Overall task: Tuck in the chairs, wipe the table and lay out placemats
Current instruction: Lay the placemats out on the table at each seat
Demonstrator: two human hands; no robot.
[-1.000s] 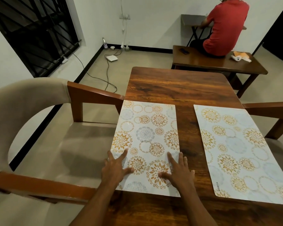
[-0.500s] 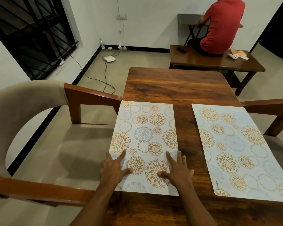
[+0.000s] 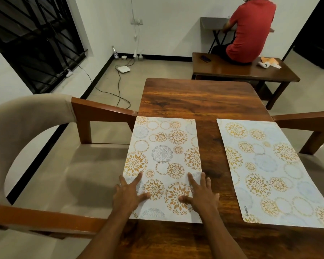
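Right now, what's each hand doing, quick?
Left hand: open, fingers spread flat on the left placemat, holding nothing.
Right hand: open, flat across the same placemat's right edge, holding nothing.

White plastered walls (image 3: 166,25) with a black skirting strip (image 3: 94,85) along the bottom, above a pale beige tiled floor (image 3: 157,70). On the left, a dark window behind a black metal grille (image 3: 32,40). Loose black cable (image 3: 108,92) trailing across the floor toward a flat white box (image 3: 123,69), near a small clear bottle (image 3: 116,52) in the corner. Further back, a low dark wooden bench (image 3: 238,70) with someone in a red shirt (image 3: 251,28) seated facing a grey folding desk (image 3: 213,25). Soft, even indoor light.
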